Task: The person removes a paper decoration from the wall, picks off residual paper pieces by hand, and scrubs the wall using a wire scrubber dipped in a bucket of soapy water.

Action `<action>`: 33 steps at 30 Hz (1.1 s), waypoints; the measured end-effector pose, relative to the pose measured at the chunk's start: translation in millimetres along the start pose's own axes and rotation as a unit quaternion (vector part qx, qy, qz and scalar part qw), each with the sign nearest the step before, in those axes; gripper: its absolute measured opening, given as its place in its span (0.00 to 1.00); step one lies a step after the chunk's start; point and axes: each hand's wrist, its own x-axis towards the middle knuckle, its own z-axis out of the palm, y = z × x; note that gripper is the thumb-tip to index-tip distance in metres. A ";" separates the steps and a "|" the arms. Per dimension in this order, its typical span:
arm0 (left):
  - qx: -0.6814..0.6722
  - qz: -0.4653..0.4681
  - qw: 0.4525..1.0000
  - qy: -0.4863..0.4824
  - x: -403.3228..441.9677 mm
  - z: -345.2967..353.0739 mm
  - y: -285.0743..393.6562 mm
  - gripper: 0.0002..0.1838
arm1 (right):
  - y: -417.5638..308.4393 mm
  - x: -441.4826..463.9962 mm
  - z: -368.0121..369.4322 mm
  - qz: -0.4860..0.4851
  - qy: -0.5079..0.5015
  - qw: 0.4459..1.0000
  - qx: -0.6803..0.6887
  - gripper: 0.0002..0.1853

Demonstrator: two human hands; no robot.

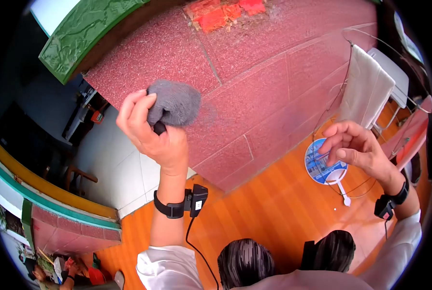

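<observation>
My left hand (151, 128) is closed around a bunched dark grey cloth (175, 104). The cloth is held at the red speckled wall (254, 92); whether it presses on the surface I cannot tell. A damp-looking darker patch shows on the wall just right of the cloth. My right hand (358, 147) hangs in the air with loosely curled fingers apart and nothing in them. Behind and below it, a round blue hand fan (317, 166) with a white handle lies on the orange floor, partly hidden by my fingers.
A doorway with white floor tiles (129, 174) opens at left. A green ledge (80, 43) juts out at upper left, and torn red paper (221, 14) sticks to the wall. At right stands a folding chair (395, 77) beside a pale cloth panel (366, 82). Another person (71, 273) sits lower left.
</observation>
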 end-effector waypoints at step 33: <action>-0.514 -0.629 0.541 -0.220 -68.1 85.7 55.6 0.12 | -82.4 258.0 -66.5 -0.273 0.417 0.850 -0.171 0.11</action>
